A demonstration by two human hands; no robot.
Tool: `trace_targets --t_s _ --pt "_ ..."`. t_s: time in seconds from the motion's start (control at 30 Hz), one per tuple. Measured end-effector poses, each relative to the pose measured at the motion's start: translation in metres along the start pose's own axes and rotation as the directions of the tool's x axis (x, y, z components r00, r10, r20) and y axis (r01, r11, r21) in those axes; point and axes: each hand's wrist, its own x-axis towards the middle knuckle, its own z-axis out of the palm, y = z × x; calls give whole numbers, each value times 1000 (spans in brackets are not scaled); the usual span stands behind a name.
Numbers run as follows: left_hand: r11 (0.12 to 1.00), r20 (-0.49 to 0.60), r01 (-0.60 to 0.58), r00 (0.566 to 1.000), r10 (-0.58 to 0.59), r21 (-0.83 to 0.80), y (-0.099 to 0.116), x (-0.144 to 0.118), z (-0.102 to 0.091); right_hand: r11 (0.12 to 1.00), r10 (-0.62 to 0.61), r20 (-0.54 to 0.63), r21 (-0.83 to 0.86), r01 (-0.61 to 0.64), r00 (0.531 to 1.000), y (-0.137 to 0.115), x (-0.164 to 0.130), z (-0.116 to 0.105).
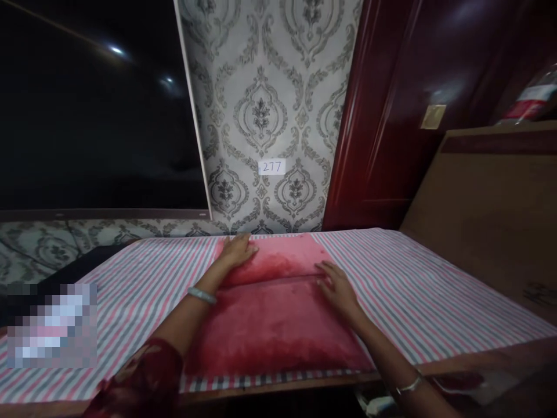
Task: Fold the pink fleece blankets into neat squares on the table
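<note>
Red plush cloth (278, 325) folded on striped sheet (435, 290), fold crease running left–right | left hand (237, 251) flat, fingers spread, on far left corner | right hand (337, 287) flat at crease, nearer; neither hand grasps

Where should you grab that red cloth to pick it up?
Probably the far edge of the red cloth, from above. It lies flat on the striped sheet, folded with a crease across the middle, so nothing sticks up. The left hand already rests on the far left corner and the right hand near the crease; pinching both far corners should lift it evenly.
</note>
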Motion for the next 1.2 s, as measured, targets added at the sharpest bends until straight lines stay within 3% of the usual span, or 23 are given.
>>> trace_targets --t_s 0.13,0.27,0.47,0.57,0.7,0.77,0.83,0.9,0.93,1.0,1.1,1.13,1.2 --pt "1000 116 25 993 -23 -9 4 31 11 999 -6 26 -44 7 1000 2 -22 10" --pt "999 144 -15 989 19 -31 7 42 13 998 8 19 -57 -7 1000 11 -47 16" --pt "999 78 -2 997 -2 40 25 38 0 1000 14 33 -28 -13 999 11 -66 28" --pt "984 -69 -116 990 126 132 44 19 -13 997 59 34 50 -60 998 7 -64 25" --pt "918 -257 -256 906 337 302 69 -38 -23 960 190 18 206 -190 982 -3 -60 7" --pt "852 -333 -310 821 464 423 74 -79 -20 919 284 -11 287 -269 959 -10 -61 -6" --pt "762 -374 -389 698 611 518 70 -123 -11 858 375 -34 391 -333 926 -15 -65 -19" --pt "725 -400 -412 632 663 552 59 -164 2 781 462 -38 490 -387 886 -19 -73 -33" --pt "720 -404 -413 623 670 558 51 -181 9 730 511 -25 540 -419 859 -21 -78 -39" --pt "746 -394 -392 666 633 538 32 -209 22 577 616 62 643 -503 786 -23 -89 -49" --pt "859 -419 -336 766 488 386 4 -235 35 271 685 308 733 -624 660 -30 -101 -63" --pt "911 -450 -294 798 400 288 -4 -241 38 201 681 374 731 -652 629 -33 -103 -67" --pt "987 -487 -155 860 153 38 -14 -250 39 152 666 436 716 -682 606 -39 -104 -76"
